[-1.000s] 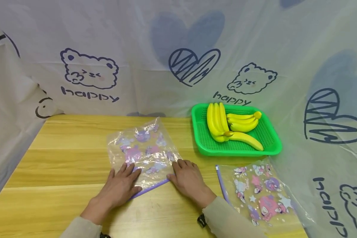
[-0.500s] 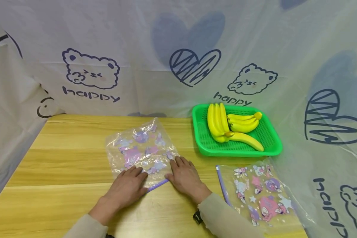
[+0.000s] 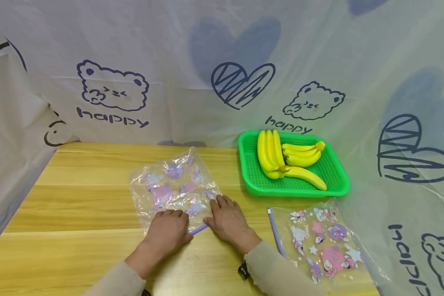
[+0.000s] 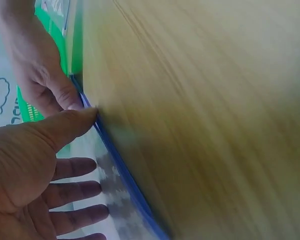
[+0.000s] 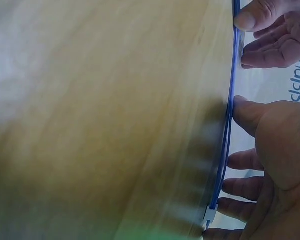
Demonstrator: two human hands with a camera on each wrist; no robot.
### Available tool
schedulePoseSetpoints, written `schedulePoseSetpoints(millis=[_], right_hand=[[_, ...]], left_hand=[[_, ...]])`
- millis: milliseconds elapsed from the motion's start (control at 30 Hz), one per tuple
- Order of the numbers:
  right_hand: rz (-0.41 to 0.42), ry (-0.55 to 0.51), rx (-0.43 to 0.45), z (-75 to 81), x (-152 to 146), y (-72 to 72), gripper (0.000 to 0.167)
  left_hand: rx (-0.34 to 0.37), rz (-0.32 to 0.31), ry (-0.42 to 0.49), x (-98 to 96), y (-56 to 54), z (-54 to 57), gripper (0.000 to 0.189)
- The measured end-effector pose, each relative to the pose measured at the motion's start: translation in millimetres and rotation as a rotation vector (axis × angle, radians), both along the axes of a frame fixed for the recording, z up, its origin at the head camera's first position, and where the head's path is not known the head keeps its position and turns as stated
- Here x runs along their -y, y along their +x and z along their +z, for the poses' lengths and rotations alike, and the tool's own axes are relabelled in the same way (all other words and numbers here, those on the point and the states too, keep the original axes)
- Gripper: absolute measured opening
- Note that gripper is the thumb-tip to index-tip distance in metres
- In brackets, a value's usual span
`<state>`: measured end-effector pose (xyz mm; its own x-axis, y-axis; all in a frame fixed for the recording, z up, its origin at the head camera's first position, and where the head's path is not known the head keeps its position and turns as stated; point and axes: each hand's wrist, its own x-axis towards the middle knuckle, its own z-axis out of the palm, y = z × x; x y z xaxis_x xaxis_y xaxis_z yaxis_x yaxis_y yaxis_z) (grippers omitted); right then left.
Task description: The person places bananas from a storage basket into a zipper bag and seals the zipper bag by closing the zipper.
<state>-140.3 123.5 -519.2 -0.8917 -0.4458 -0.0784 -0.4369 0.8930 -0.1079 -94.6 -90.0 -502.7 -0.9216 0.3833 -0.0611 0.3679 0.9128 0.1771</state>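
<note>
A clear zip bag [image 3: 162, 193] with purple and pink cartoon prints lies on the table, its purple zip strip [image 3: 199, 229] towards me. My left hand [image 3: 167, 231] rests on the bag's near part. In the left wrist view its thumb touches the zip strip [image 4: 121, 162] and its fingers are spread over the plastic. My right hand [image 3: 227, 222] lies on the bag's right corner, fingers extended and thumb against the strip. A white slider [image 5: 210, 213] sits at the strip's end beside the right fingertips in the right wrist view.
Behind and to the right stands a green basket [image 3: 248, 187] holding bananas [image 3: 270, 154]. A second printed zip bag [image 3: 323, 242] lies flat at the right, by my right sleeve. A white printed cloth [image 3: 185, 102] hangs behind the wooden table [image 3: 70, 197].
My left hand has slid right along the zip strip, closer to the right hand. The right hand has shifted slightly left, and the bag has moved a little left with it.
</note>
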Motion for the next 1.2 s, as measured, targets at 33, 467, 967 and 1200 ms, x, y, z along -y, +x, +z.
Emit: schedulePoseSetpoints(millis=[33,467,967,1200], right_hand=[[-0.001,0.000,0.000,0.3,0,0.0,0.065],[-0.005,-0.019,-0.010,1.6,2,-2.6,0.066],[0.074,-0.083,-0.271,24.1,3,-4.6,0.064],[0.084,-0.154,-0.476,51.5,6,-6.0,0.068]], left_hand=[[0.003,-0.003,-0.002,-1.1,-0.4,0.9,0.053],[-0.124,0.003,-0.112,-16.1,-2.7,3.9,0.035],[-0.170,0.047,-0.115,-12.1,-16.5,32.8,0.012],[-0.352,0.069,-0.039,-2.0,-23.2,60.6,0.012]])
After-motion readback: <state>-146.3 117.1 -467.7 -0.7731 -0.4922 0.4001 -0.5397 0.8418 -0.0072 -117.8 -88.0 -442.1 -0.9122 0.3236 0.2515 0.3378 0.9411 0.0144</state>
